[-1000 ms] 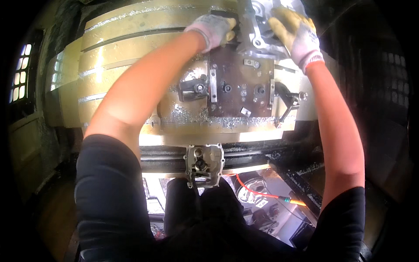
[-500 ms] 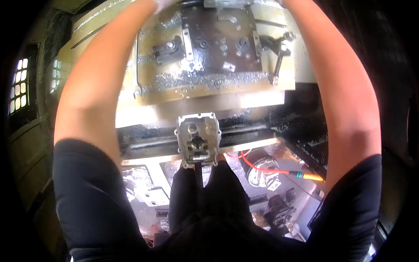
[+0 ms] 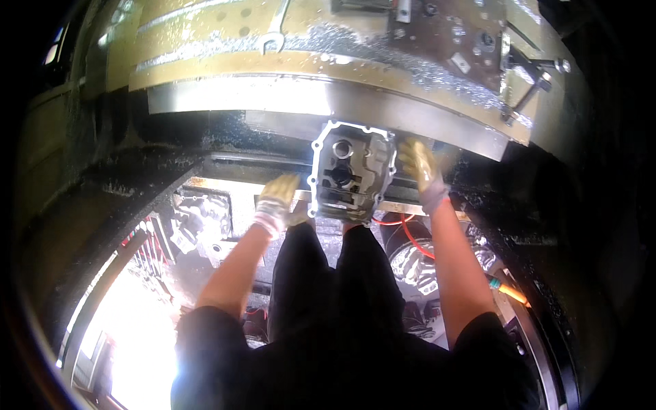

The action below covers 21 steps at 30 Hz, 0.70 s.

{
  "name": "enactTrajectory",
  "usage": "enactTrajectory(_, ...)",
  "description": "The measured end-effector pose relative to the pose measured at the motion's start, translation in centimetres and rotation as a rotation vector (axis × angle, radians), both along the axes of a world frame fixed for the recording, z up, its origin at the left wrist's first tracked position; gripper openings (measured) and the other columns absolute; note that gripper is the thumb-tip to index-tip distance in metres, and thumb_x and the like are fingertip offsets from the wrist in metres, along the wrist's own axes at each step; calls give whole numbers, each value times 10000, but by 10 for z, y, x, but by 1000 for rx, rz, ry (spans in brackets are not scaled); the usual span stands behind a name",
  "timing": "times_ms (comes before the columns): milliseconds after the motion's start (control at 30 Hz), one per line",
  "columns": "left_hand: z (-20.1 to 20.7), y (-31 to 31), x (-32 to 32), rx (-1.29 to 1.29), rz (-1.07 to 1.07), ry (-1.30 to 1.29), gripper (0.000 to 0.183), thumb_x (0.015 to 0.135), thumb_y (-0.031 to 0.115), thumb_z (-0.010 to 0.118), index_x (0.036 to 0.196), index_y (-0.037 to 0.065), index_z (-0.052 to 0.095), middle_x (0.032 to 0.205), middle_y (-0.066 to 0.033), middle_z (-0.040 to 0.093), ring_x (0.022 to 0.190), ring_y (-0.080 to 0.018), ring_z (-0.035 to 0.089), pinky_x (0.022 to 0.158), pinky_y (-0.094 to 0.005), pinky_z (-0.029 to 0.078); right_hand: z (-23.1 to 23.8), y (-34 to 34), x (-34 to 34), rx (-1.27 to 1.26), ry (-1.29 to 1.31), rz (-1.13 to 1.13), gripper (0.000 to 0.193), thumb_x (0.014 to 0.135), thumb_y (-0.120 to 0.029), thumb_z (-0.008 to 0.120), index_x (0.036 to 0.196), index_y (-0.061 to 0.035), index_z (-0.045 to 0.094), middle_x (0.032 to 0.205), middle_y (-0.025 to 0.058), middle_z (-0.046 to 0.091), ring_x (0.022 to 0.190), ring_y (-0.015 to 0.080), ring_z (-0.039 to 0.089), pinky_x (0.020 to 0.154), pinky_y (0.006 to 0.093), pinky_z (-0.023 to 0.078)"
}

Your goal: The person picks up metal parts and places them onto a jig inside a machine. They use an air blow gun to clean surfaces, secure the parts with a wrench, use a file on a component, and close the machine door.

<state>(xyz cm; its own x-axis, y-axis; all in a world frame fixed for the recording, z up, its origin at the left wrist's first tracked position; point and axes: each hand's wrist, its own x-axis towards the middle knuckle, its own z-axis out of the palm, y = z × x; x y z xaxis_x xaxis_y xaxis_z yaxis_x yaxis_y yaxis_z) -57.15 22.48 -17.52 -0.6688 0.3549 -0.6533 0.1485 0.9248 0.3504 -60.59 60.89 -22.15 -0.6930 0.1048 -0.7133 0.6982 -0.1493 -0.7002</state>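
The metal casing (image 3: 362,171), long axis roughly 12-to-6, lies at 3 o'clock from the left hand (image 3: 279,194) and 8 from the slightly nearer right hand (image 3: 422,167), fingers unclenched and empty.

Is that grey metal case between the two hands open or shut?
The grey metal case is open: its hollow inside faces the camera, and no lid covers it.
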Motion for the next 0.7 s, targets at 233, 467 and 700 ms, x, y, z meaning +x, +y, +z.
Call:
enactTrajectory(233,-89,46,99,664,770,-172,572,938,180,635,1463,38,457,1277,-141,618,1118,-299,630,969,-399,523,51,-42,-32,-440,-222,-79,633,1025,-575,506,1473,-130,459,1317,111,606,1106,292,655,919,439,556)
enactTrajectory(467,104,48,1,747,653,-280,423,931,240,692,1284,21,614,1093,-122,722,934,-270,698,837,-368,573,199,20,-14,-283,135,217,516,996,-174,614,1474,-38,475,1377,115,611,1197,230,630,1009,367,515)
enactTrajectory(700,204,94,-55,841,318,-624,304,976,230,632,1227,60,659,1151,-117,706,1013,-213,690,845,-319,579,317,11,84,378,472,610,853,739,-188,850,1466,43,468,1295,187,606,1053,271,640,933,377,514)
